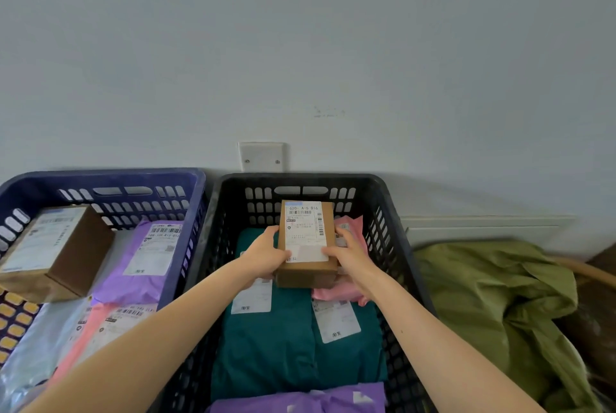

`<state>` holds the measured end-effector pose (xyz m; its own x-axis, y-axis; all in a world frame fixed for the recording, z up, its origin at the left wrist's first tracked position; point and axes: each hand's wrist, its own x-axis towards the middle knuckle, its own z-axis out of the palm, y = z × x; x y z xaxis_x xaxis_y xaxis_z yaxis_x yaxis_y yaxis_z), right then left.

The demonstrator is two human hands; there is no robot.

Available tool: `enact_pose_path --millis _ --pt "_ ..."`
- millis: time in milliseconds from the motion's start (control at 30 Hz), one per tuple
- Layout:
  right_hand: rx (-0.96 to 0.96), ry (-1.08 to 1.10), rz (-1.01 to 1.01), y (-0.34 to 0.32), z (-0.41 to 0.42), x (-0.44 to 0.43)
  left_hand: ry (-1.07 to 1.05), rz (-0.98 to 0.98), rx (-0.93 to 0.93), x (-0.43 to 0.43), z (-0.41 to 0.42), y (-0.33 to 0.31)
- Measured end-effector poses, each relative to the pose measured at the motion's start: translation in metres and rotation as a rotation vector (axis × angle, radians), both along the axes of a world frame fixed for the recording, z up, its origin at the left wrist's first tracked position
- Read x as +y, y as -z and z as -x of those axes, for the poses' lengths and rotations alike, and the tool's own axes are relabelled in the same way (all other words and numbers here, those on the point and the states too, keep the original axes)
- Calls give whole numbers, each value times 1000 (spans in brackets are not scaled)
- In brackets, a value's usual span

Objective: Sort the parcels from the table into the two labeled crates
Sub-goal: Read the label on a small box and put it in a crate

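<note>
A small brown cardboard box with a white shipping label hangs over the black crate, held between both hands. My left hand grips its left side and my right hand grips its right side. Under it in the black crate lie teal mailer bags, a pink bag and a purple bag. The blue crate on the left holds a larger brown box, a purple mailer, a pink mailer and a clear bag.
Both crates stand against a grey wall with a white wall plate behind them. An olive-green cloth is heaped to the right of the black crate, beside a brown curved rim.
</note>
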<state>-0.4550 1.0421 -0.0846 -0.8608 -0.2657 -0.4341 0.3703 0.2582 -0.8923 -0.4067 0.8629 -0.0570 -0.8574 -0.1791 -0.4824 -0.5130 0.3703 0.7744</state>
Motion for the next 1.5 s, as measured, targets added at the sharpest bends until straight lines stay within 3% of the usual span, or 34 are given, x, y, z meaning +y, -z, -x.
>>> enact_pose_path --millis 500,900,1033,1100,1200,1267,1500 --pt "130 72 -78 -5 15 24 9 -111 15 23 27 12" --pt "86 2 -96 14 15 9 25 -24 44 7 20 20" --pt "301 -62 -260 15 13 9 77 -21 76 7 16 25" --pt "423 -144 -363 11 13 9 179 62 144 3 15 22" --pt "491 -354 -538 3 19 10 438 427 246 -3 18 13" --pt "483 -468 -597 -2 23 12 582 578 219 -7 24 10" --pt "441 -601 -694 -6 28 16 689 707 179 -10 29 20"
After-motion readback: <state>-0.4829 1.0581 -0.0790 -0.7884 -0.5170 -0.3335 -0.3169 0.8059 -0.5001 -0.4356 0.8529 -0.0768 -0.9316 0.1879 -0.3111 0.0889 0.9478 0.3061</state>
